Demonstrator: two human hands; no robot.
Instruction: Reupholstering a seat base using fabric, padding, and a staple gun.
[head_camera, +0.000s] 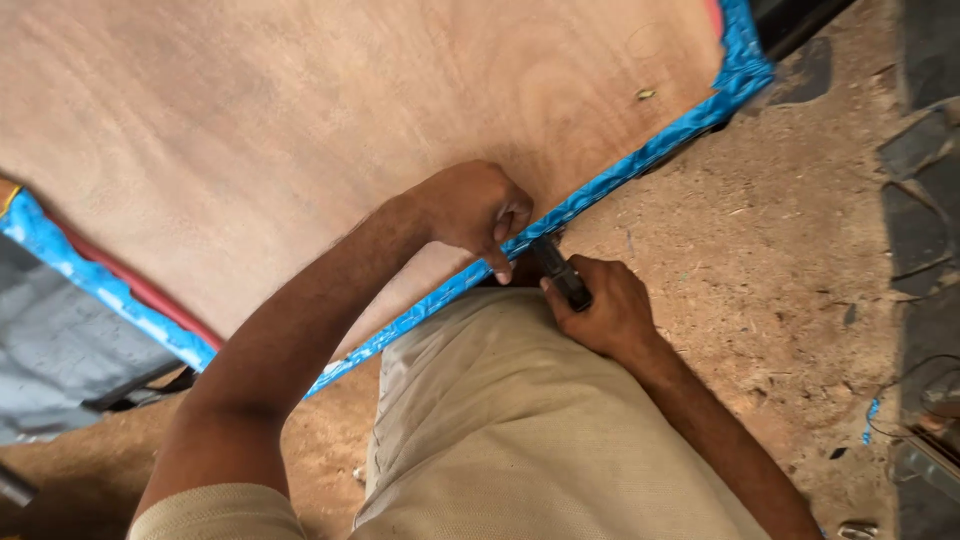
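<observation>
Left hand (478, 208): curled loosely, not a fist. Knuckles rest on the plywood (300, 120) right at its near edge. Forefinger points down over the edge and presses the blue trim (620, 170). It grips nothing, just pins the trim.

Right hand (605, 305): closed tight around a dark tool (560, 270). Thumb lies along the handle, fingers wrapped under. Only a short stretch of the tool shows, so I cannot tell what kind it is.

Tool: long axis runs diagonally, from the right palm up and left toward the board edge. The tip meets the trim just beside the left forefinger; the tip itself is hidden between the two hands. The handle end is buried in the palm.

Trim: a crinkled blue strip running along the board's near edge, lower left to upper right, and turning the corner at top right. A red layer shows under the board at lower left and again at the top right corner.

Hands sit close together, almost touching at the work point.

Rest: beige trousers (520, 420) fill the lower middle. Dusty floor (760, 260) with sawdust lies right of the board. Grey sheet (50, 350) at far left, below the trim.
</observation>
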